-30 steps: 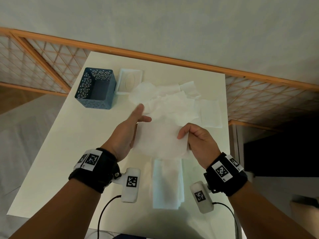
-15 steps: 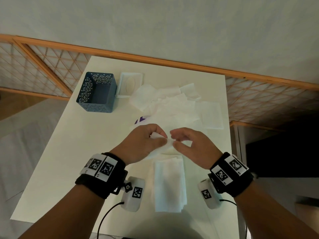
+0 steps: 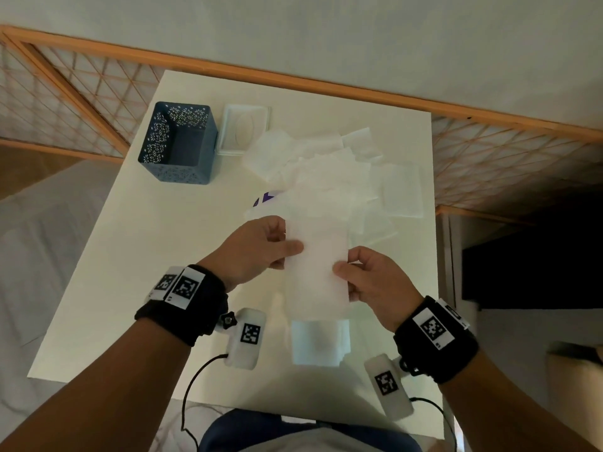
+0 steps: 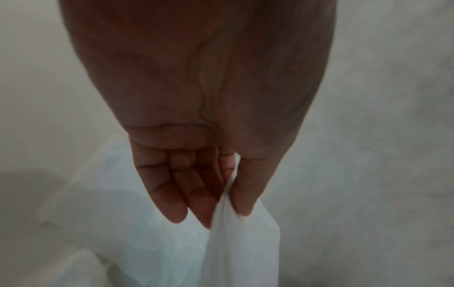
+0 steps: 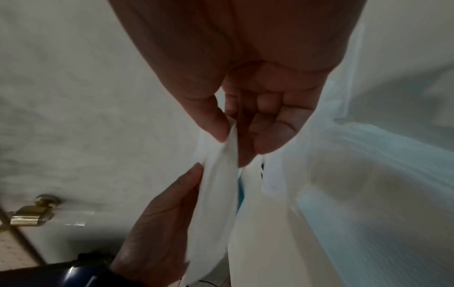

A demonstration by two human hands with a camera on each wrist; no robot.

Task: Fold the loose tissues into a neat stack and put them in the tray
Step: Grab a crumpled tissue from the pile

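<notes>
A white folded tissue (image 3: 316,269) hangs in the air between both hands, above the table. My left hand (image 3: 261,247) pinches its left edge between thumb and fingers (image 4: 242,196). My right hand (image 3: 372,282) pinches its right edge (image 5: 229,136). Under it, near the table's front edge, lies a stack of folded tissues (image 3: 318,345). A pile of loose white tissues (image 3: 329,171) spreads over the far middle of the table. The dark blue perforated tray (image 3: 177,143) stands at the far left, with nothing visible inside.
A white box lid (image 3: 245,128) lies right of the tray. Something purple and white (image 3: 266,199) peeks from under the loose pile. The white table (image 3: 130,256) ends at a wooden rail at the back and a drop on the right.
Both hands came together at the middle, folded the sheet in half, and now hold it as a narrow strip over the stack.
</notes>
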